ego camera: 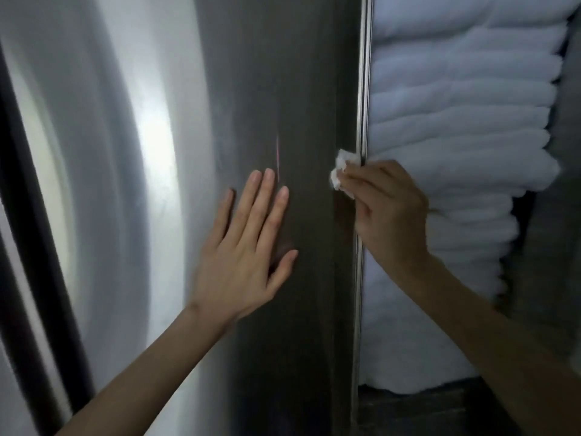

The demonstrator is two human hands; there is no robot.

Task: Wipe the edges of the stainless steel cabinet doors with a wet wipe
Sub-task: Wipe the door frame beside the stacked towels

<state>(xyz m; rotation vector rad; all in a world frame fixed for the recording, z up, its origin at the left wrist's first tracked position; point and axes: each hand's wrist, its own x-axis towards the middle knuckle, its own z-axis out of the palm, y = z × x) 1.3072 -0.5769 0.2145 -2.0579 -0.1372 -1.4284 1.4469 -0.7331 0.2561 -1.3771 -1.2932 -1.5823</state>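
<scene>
Presently: right hand pinching wet wipe against door edge, frame centre-right. Left hand flat, fingers spread, bracing stainless door. Folded white towels behind. Wiping mid-edge; progress unclear, other edges apparently pending.

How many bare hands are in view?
2: left hand flat on the stainless steel cabinet door; right hand pinching a crumpled white wet wipe at its edge.
</scene>
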